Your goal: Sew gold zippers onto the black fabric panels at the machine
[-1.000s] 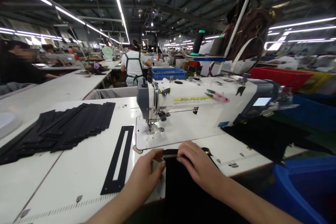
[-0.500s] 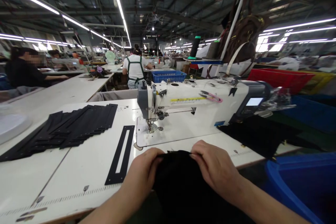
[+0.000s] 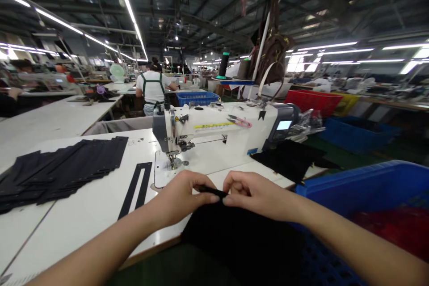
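A piece of black fabric (image 3: 234, 237) hangs over the front edge of the sewing table, its upper edge folded between my fingers. My left hand (image 3: 184, 196) is closed on that edge, thumb in front and fingers behind. Close beside it, my right hand (image 3: 248, 194) pinches the same edge. Just beyond both hands stands a white sewing machine (image 3: 217, 132), with pink-handled thread snips (image 3: 239, 120) on its arm. A black frame-shaped strip with a long slot (image 3: 142, 187) lies on the table, left of my left hand and partly behind my forearm.
Overlapping black strips (image 3: 67, 165) cover the table's left part. More black fabric (image 3: 291, 158) lies at the machine's right end. A blue bin (image 3: 355, 183) with something red inside stands at the right. Thread cones (image 3: 224, 66) rise behind the machine. A person (image 3: 152, 85) works farther back.
The view has swung right, bringing more of the blue bin into sight. My hands have come closer together along the fabric's edge, which is now folded between my fingers.
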`<act>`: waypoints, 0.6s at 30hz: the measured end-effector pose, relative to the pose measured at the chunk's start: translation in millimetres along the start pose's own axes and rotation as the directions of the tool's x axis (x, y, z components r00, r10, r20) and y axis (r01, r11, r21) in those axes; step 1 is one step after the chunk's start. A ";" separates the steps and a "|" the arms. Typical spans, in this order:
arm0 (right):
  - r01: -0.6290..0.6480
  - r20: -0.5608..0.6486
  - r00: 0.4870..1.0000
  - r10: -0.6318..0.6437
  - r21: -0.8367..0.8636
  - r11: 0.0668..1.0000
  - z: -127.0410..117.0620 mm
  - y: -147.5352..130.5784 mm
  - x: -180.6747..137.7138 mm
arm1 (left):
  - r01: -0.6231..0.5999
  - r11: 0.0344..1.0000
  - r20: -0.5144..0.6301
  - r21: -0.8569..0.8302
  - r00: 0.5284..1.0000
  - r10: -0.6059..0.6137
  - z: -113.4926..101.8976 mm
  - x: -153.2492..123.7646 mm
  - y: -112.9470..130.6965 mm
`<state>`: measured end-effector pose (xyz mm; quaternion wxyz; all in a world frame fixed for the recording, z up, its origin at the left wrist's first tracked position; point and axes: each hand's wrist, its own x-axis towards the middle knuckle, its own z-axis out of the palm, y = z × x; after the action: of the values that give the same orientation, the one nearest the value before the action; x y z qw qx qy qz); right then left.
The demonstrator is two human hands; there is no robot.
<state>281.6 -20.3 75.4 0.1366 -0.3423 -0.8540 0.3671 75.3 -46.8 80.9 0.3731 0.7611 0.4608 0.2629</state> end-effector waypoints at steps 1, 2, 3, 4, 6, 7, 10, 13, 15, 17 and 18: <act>0.016 0.005 1.000 -0.016 -0.016 1.000 0.1 5.0 -0.3 | -0.003 0.999 -0.027 0.042 1.000 0.004 0.4 4.3 2.1; 0.037 0.001 0.999 -0.037 -0.041 0.998 -1.6 10.6 -1.9 | -0.016 0.998 -0.053 0.067 0.998 0.019 -0.5 9.0 4.3; 0.057 -0.012 0.998 -0.058 -0.071 0.996 -5.2 16.3 -4.9 | -0.040 0.996 -0.075 0.084 0.996 0.046 -2.4 14.0 6.8; 0.069 -0.035 0.997 -0.073 -0.103 0.992 -10.7 21.3 -9.0 | -0.077 0.991 -0.084 0.105 0.993 0.086 -5.1 19.2 9.8; 0.061 -0.136 0.987 -0.091 -0.210 0.976 -24.7 27.8 -20.1 | -0.198 0.963 -0.094 0.181 0.971 0.218 -12.1 28.6 16.7; 0.053 -0.215 0.969 -0.125 -0.312 0.949 -31.2 28.9 -26.1 | -0.280 0.929 -0.117 0.241 0.942 0.314 -15.8 32.3 19.7; -0.044 -0.436 0.824 -0.362 -0.685 0.727 -33.1 25.3 -38.5 | -0.502 0.731 -0.201 0.461 0.744 0.638 -25.9 35.8 17.5; -0.201 -0.479 0.719 -0.504 -0.838 0.508 7.2 18.9 -31.1 | -0.492 0.560 -0.190 0.666 0.614 0.766 -31.0 25.7 -15.3; -0.202 -0.452 0.735 -0.506 -0.858 0.473 48.6 16.3 -15.9 | -0.354 0.530 -0.145 0.770 0.713 0.686 -28.8 11.9 -50.3; -0.022 -0.323 0.820 -0.473 -0.843 0.537 82.8 15.8 1.2 | -0.164 0.525 -0.132 0.835 0.866 0.482 -20.5 -5.3 -82.8; 0.064 -0.270 0.852 -0.449 -0.797 0.600 92.2 16.7 9.2 | -0.076 0.528 -0.156 0.846 0.911 0.381 -14.4 -13.9 -94.3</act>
<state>238.3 -54.9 -0.7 0.2234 -0.3108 -0.9130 -0.1411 10.9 -26.7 12.1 -0.1457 0.8462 0.4782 0.1845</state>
